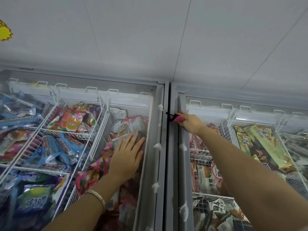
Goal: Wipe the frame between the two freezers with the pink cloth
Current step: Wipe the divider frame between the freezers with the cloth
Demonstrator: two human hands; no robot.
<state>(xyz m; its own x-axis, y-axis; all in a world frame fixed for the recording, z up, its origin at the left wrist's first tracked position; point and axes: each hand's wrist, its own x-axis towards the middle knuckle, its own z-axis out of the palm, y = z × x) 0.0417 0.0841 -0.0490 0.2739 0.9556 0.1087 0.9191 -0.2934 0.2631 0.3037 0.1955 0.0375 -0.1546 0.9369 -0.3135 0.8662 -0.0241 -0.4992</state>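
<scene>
Two glass-topped chest freezers stand side by side, and a grey frame (173, 147) with a dark gap runs between them. My right hand (191, 123) is closed on a bunched pink cloth (178, 117) and presses it onto the right freezer's frame edge, near the far end. A black loop of the cloth hangs over the gap. My left hand (127, 155) lies flat, fingers spread, on the left freezer's glass lid (50, 139) beside the frame. Several white blobs (157, 146) sit along both frame edges.
Both freezers hold wire baskets (98, 124) packed with ice-cream packets under the glass. A white tiled wall (150, 39) rises behind them, with a yellow starburst sticker (5, 33) at the far left. A bangle is on my left wrist.
</scene>
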